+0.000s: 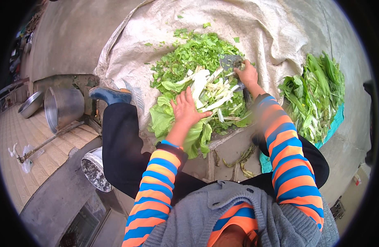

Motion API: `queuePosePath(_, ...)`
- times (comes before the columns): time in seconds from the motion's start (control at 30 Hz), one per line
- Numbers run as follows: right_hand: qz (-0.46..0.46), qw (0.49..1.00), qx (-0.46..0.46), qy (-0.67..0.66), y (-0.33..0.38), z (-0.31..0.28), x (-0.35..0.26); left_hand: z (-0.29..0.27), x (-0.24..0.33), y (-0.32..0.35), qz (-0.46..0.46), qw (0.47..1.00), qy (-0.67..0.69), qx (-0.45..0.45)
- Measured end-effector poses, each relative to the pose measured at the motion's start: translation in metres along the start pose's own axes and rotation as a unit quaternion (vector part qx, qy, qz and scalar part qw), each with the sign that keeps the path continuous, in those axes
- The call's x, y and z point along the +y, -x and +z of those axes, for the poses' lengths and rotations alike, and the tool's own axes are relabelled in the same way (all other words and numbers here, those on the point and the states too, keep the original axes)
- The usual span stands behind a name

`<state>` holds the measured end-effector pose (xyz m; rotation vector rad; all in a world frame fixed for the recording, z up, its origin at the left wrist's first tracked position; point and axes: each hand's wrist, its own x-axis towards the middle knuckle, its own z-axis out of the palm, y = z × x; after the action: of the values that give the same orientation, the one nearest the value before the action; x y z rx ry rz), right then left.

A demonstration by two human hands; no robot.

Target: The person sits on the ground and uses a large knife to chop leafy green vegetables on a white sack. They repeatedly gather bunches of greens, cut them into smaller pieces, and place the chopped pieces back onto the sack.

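far end of the pale sheet [267, 26] had decent room, dark flat piece [228, 61] stuck out by the right hand [248, 75], left hand [185, 110] plus white stalks [200, 82] kinda clogged the middle, blue boot [110, 95] crowded the left, leafy bundle [310, 96] walled off the right

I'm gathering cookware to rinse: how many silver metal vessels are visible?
2: a deep pot left of the blue boot, and a shallow basin just left of the pot. Others may be hidden.
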<state>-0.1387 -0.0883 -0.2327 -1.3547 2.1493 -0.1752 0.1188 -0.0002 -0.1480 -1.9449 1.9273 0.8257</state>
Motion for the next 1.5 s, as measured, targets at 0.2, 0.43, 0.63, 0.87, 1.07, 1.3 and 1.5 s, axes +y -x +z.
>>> queuePosePath(0.2, -0.117, 0.993, 0.026, -0.013, -0.005, -0.007, 0.012, 0.005, -0.002, -0.001, 0.009, 1.000, -0.002, 0.012)
queuePosePath(0.43, -0.193, 0.971, -0.111, -0.086, -0.001, -0.013, 0.008, -0.001, -0.003, 0.000, 0.014, 1.000, 0.014, 0.001)
queuePosePath(0.63, -0.222, 0.964, -0.108, 0.097, -0.004, -0.028, 0.006, -0.002, -0.004, 0.001, 0.012, 1.000, 0.019, 0.005)
queuePosePath(0.87, -0.011, 0.824, -0.224, -0.521, 0.022, -0.043, -0.037, -0.008, -0.011, 0.005, 0.010, 0.996, 0.084, 0.026)
queuePosePath(1.07, 0.060, 0.615, -0.296, -0.728, 0.041, -0.057, -0.074, -0.009, -0.020, 0.008, 0.019, 0.994, 0.072, 0.082)
queuePosePath(1.3, -0.079, 0.550, -0.247, -0.794, 0.001, -0.112, -0.076, 0.000, -0.022, 0.008, -0.006, 0.993, 0.059, 0.104)
queuePosePath(1.5, -0.164, 0.610, -0.215, -0.745, 0.010, -0.222, -0.067, 0.010, -0.012, 0.009, -0.019, 0.996, 0.035, 0.083)
